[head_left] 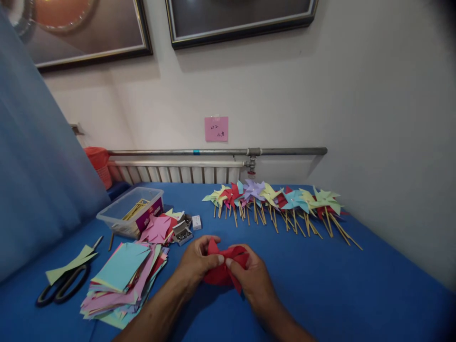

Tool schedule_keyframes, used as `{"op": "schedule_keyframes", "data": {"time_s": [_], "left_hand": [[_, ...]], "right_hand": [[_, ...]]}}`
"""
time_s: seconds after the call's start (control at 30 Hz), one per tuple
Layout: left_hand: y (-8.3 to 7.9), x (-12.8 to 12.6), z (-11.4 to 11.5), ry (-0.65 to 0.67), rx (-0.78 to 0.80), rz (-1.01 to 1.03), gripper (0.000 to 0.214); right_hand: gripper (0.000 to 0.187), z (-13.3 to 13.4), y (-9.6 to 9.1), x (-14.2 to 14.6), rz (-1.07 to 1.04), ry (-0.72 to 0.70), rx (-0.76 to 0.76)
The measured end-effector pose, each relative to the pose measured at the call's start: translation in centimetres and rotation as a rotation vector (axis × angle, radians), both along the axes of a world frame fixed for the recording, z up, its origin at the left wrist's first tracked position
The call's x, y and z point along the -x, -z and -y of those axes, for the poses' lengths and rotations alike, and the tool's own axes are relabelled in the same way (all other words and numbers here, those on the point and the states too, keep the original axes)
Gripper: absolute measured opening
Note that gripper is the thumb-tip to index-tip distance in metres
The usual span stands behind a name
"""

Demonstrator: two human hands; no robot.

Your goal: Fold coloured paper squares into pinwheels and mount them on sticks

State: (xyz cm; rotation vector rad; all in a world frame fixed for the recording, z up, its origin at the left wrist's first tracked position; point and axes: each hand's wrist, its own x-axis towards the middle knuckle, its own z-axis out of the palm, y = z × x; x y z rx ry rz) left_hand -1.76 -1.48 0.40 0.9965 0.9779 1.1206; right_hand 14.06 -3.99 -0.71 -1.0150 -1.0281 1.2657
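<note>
Between my two hands is a red paper pinwheel [221,276], its blades curled in toward the middle. My left hand [198,259] grips it from the left, thumb pressed near the centre. From the right, my right hand [253,275] pinches it too, with the thumb tip close to the left one. The pinwheel's centre is mostly covered by my thumbs, and I cannot make out a pin or stick in it. Left of my hands, a small open box [182,233] holds shiny metal pins. Beside it lie cut paper pieces [156,229] in pink and red.
Finished pinwheels [253,190] on sticks lie in a row at the back right. At left are a stack of coloured paper [123,268], black-handled scissors [71,284] under a green paper strip, and a clear plastic box [117,223] with sticks. A small white box [196,222] stands behind my hands.
</note>
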Motion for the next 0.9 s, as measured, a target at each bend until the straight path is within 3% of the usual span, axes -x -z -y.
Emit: {"op": "schedule_keyframes", "data": {"time_s": [0.17,0.53,0.73,0.9], "left_hand": [[-1.4,0.4,0.7,0.048,-0.007,-0.090,0.049],[-0.4,-0.3,0.3,0.011,-0.012,-0.077,0.043],[1.0,-0.5,-0.1,-0.003,-0.012,0.009,0.044],[0.6,-0.8,0.3,0.009,-0.014,-0.001,0.045]], "right_hand": [[0.023,0.3,0.2,0.4,0.056,0.005,0.002],[0.029,-0.5,1.3,0.0,0.070,0.064,0.032],[0.031,-0.9,1.8,-0.3,0.054,0.122,0.023],[0.029,-0.9,1.9,-0.4,0.067,0.130,0.021]]}}
